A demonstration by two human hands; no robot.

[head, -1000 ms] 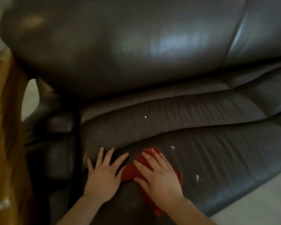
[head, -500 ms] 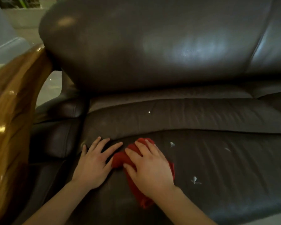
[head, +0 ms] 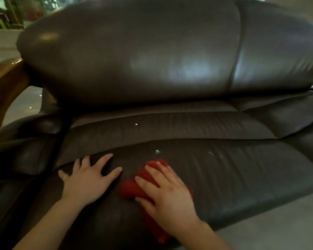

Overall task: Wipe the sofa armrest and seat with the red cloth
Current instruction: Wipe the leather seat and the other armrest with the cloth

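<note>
Hands flat, red cloth underneath

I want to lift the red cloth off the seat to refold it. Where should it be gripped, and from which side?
Grip the bunched fold of the red cloth that bulges out left of the right hand, coming from above. It stands raised off the seat cushion, while the rest lies flattened under the palm. The left hand, spread flat beside it, looks nearest.
</note>
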